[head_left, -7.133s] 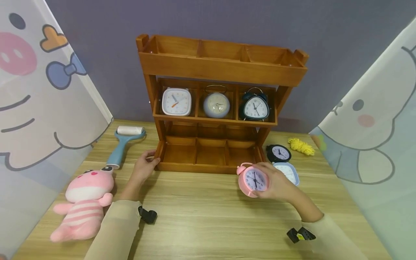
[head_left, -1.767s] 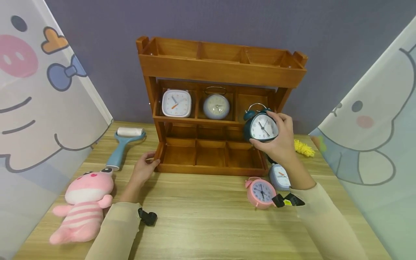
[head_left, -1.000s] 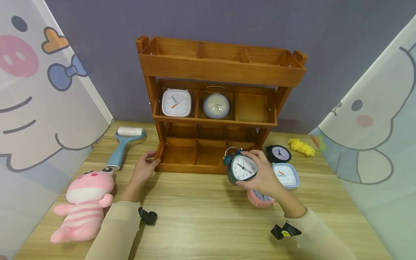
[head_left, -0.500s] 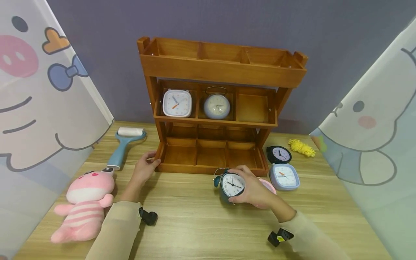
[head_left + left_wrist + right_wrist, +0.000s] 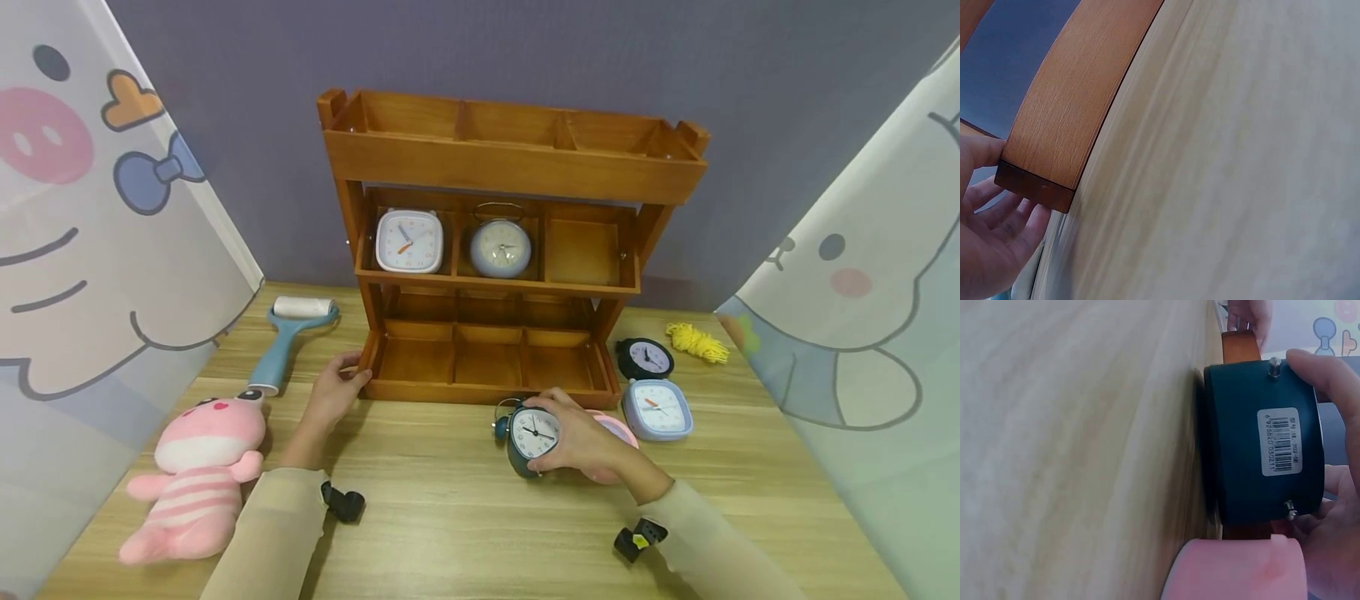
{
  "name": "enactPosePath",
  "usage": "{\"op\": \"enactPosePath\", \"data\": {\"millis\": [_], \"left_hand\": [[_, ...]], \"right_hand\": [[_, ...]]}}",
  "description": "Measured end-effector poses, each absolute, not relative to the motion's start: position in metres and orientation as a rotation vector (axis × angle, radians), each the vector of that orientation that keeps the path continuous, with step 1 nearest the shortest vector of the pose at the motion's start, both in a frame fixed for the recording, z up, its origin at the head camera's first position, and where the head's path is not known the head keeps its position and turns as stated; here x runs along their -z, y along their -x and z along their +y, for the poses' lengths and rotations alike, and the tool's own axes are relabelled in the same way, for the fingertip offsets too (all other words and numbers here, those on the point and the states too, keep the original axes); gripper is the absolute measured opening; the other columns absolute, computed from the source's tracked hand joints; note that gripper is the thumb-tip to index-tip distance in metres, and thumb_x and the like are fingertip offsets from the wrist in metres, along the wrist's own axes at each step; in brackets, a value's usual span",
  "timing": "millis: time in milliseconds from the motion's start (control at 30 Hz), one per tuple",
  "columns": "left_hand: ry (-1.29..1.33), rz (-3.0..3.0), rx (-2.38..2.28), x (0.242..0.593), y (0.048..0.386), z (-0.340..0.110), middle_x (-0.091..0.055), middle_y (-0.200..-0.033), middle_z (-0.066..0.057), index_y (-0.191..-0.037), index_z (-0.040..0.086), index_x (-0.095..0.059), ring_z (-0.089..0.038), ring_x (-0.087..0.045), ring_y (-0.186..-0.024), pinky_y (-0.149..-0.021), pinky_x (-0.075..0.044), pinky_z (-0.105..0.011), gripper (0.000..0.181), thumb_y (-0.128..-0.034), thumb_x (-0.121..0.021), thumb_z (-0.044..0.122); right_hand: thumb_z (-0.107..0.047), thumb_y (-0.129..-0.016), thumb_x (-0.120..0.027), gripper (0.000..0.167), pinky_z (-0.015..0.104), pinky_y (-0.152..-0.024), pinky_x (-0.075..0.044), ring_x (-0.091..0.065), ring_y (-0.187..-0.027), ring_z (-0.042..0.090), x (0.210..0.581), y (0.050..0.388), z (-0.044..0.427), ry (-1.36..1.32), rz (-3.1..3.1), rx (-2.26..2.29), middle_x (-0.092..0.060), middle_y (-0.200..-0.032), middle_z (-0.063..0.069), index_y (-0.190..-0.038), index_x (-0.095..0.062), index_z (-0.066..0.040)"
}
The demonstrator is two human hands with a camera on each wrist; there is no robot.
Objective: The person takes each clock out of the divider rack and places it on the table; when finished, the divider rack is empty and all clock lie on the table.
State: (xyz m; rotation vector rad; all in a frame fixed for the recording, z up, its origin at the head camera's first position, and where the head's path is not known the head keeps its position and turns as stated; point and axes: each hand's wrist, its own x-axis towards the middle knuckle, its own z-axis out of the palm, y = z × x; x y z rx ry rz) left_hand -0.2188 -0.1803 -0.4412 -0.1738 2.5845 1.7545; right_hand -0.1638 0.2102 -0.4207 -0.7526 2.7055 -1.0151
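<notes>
My right hand grips a dark green alarm clock just in front of the wooden rack's lower tier. The right wrist view shows the clock's barcoded underside with the thumb and fingers at opposite sides. A pink clock lies partly hidden behind this hand. My left hand grips the left end of the lower tier; in the left wrist view its fingers curl around the wood. A white square clock and a round clock fill two middle-tier compartments; the right one is bare.
Right of the rack are a black clock, a light blue clock and a yellow yarn bundle. At the left are a blue-handled roller and a pink plush toy. Printed panels flank both sides.
The right hand has taken the dark green clock out of the middle tier's right compartment and brought it down, leftward, to the tabletop. Earlier it let go of the pink clock. The left hand stays put.
</notes>
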Motion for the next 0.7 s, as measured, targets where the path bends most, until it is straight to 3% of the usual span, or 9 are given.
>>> {"op": "enactPosePath", "data": {"millis": [700], "left_hand": [[0.171,2.577,-1.766,0.4403,0.2177,-0.1803,-0.045,-0.137,-0.027,-0.143,-0.004,-0.039,-0.038,-0.045,-0.125,-0.093,-0.045,-0.043,0.049,-0.1002,-0.054,0.013]], "right_hand": [[-0.041,-0.069,-0.087,0.089,0.046,-0.085,-0.045,-0.049,-0.106,0.027,0.4124,0.169,0.2169,0.874,2.649,0.858,-0.044,-0.122,0.01,-0.139,-0.048,-0.002]]}}
